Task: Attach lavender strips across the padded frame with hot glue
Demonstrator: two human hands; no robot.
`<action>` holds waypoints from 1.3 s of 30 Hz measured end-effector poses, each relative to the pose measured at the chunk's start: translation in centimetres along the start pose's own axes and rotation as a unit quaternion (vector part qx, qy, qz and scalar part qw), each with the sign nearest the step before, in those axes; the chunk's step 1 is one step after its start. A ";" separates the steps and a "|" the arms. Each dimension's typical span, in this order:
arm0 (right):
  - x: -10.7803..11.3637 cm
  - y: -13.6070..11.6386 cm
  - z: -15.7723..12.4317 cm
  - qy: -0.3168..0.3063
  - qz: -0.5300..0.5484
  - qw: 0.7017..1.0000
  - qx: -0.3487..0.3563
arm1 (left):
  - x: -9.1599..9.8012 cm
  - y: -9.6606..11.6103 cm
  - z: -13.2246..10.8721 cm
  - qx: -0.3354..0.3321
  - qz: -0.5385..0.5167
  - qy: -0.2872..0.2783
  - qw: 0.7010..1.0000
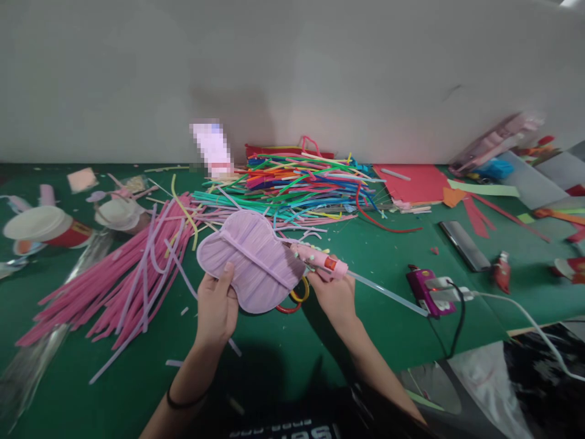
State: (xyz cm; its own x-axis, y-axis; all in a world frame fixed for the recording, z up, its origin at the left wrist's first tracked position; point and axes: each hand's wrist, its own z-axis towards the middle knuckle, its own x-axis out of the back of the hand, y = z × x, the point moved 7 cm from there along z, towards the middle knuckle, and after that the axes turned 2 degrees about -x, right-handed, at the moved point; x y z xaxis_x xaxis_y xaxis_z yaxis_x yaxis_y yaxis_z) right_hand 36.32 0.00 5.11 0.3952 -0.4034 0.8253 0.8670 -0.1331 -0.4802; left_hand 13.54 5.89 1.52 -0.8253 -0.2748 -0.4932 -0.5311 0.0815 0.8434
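Observation:
My left hand [217, 303] grips the lower left edge of a lilac wing-shaped piece [253, 259] made of pipe cleaners laid side by side, thumb on top. My right hand [333, 291] is closed round a pink glue gun [320, 261] whose nozzle points left at the piece's right edge. A clear glue stick [388, 294] juts out of the gun's back toward the right. Both are held just above the green table [356, 341].
A heap of coloured pipe cleaners [297, 183] lies behind the piece, and pink and lilac ones [119, 274] spread to the left. Red paper [414, 182], a magenta device with a white plug [432, 291], paper cups [46, 225] and scraps lie around.

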 end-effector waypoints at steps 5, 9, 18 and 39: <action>0.1 0.1 -0.1 -0.001 -0.006 1.000 -0.010 | 0.0 0.1 0.0 -0.008 0.002 -0.005 1.000; 0.1 0.1 -0.2 -0.017 -0.043 0.999 0.011 | 0.3 0.0 0.0 -0.001 0.001 0.007 1.000; 0.1 0.2 -0.5 -0.024 -0.124 0.990 0.065 | 0.5 0.0 0.1 -0.005 0.008 0.007 1.000; 0.2 1.0 -0.9 -0.011 -0.156 0.985 0.069 | 0.5 0.1 0.1 -0.012 0.010 0.000 1.000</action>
State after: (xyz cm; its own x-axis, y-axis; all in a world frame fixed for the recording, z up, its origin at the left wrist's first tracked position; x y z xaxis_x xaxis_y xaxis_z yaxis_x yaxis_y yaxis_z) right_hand 36.96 -1.01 4.51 0.1085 -0.3427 0.9332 0.9796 -0.1229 -0.1590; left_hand 13.05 5.87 1.37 -0.8362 -0.2729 -0.4757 -0.5091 0.0634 0.8584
